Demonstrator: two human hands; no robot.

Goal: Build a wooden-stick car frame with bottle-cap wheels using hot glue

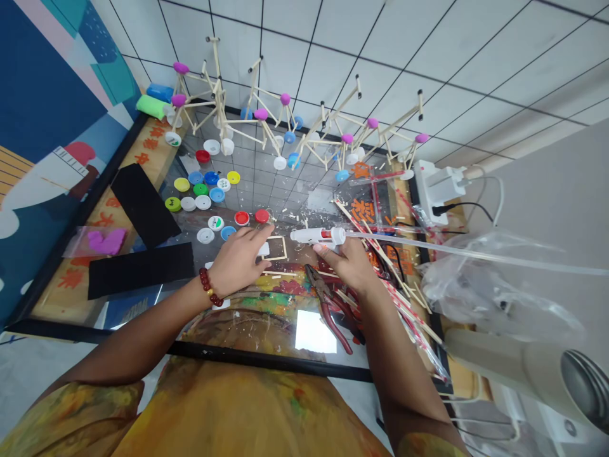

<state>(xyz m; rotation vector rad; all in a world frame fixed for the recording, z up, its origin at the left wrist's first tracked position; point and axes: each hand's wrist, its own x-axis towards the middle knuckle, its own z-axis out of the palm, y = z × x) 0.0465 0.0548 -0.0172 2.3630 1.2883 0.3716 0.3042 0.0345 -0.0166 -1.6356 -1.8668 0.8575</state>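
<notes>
My right hand (349, 263) is wrapped round a white hot glue gun (316, 236), its nozzle pointing left. A long translucent glue stick (451, 247) runs out of its back to the right. A small rectangular frame of thin wooden sticks (285, 247) lies flat on the glass just left of the nozzle. My left hand (240, 259) rests at the frame's left side, fingers stretched and thumb apart; whether the fingertips touch it I cannot tell. A loose stick (283, 273) lies below the frame. Pliers with dark red handles (328, 304) lie beside my right wrist.
Several bottle caps (200, 189) are spread at the left. Stick models with pink lumps (261, 114) stand along the back. Black strips (143, 273) and bagged purple clay (107, 241) lie left. Wooden sticks (404, 304), a power strip (432, 190) and a plastic bag (499, 292) are right.
</notes>
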